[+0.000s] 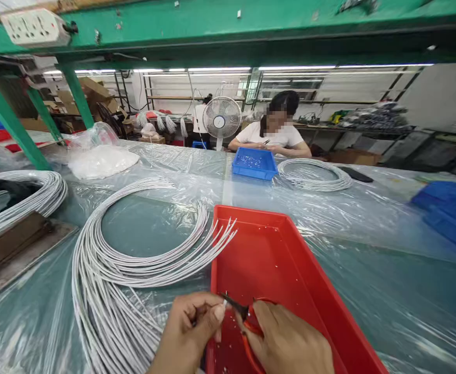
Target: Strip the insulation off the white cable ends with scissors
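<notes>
My left hand (191, 332) is at the bottom centre, its fingers pinched on the end of a white cable (219, 311). Beside it my right hand (286, 340) grips red-handled scissors (243, 314), whose dark blades touch the cable end over the near corner of a red tray (290, 259). Tiny white bits lie in the tray. A large curved bundle of white cables (107, 259) lies to the left on the plastic-covered table, its loose ends reaching the tray's far left rim.
Across the table a person in a white shirt (270, 135) works behind a blue tray (254, 163) and a coil of white cable (313, 175). A fan (222, 118) stands behind. Another cable bundle (25, 200) lies far left, a plastic bag (101, 158) beyond, blue bins (450, 213) at right.
</notes>
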Demonstrator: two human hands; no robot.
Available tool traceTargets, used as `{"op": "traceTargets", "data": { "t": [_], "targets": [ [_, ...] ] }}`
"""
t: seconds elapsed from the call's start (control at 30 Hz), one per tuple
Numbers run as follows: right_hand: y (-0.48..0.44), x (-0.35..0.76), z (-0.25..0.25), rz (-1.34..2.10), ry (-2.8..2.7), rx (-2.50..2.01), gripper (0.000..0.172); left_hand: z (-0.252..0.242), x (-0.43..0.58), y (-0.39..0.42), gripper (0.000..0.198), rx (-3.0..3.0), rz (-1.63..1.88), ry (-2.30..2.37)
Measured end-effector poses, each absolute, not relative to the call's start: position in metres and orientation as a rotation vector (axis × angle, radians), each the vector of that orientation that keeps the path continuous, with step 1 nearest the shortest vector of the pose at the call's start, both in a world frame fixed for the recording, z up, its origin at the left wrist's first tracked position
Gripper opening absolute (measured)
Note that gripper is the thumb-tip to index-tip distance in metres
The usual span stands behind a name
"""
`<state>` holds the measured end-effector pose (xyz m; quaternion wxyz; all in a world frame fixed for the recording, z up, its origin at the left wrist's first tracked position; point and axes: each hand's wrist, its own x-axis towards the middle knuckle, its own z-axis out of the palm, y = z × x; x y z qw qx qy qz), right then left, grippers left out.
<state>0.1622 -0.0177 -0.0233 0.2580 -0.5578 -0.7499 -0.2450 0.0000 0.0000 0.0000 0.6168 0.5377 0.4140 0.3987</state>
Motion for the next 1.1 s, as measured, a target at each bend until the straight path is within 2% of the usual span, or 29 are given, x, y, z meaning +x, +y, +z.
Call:
{"op": "traceTargets", "data": {
  "t": [0.07, 0.17, 0.33, 0.43, 0.6, 0.97, 1.1],
  "targets": [
    [-0.02, 0.165, -0.025, -0.605, -2.048, -1.398, 0.045, -0.002, -0.001, 0.0, 0.029, 1.23, 0.932, 0.974],
    [-0.021, 0.166, -0.022, -0.278, -1.981, -1.392, 0.039, -0.004, -0.001, 0.0, 0.028, 1.222, 0.939, 0.982],
    [-0.014, 0.159, -0.001, 0.834, -1.506, -1.507, 0.029, -0.004, -0.001, -0.002, 0.028, 1.238, 0.935, 0.972],
    [-0.007, 0.157, 0.009, 1.235, -1.339, -1.339, 0.024, -0.005, -0.001, -0.003, 0.028, 1.27, 0.934, 0.954],
    [0.001, 0.155, 0.017, 1.4, -1.255, -1.247, 0.016, -0.001, -0.001, -0.004, 0.028, 1.284, 0.926, 0.881],
    [0.0, 0.151, 0.015, 1.661, -1.07, -1.223, 0.033, -0.002, -0.004, -0.003, 0.026, 1.332, 0.924, 0.878],
    [-0.006, 0.151, 0.015, 1.644, -1.027, -1.156, 0.03, -0.008, -0.005, -0.005, 0.023, 1.379, 0.968, 0.975]
  ]
}}
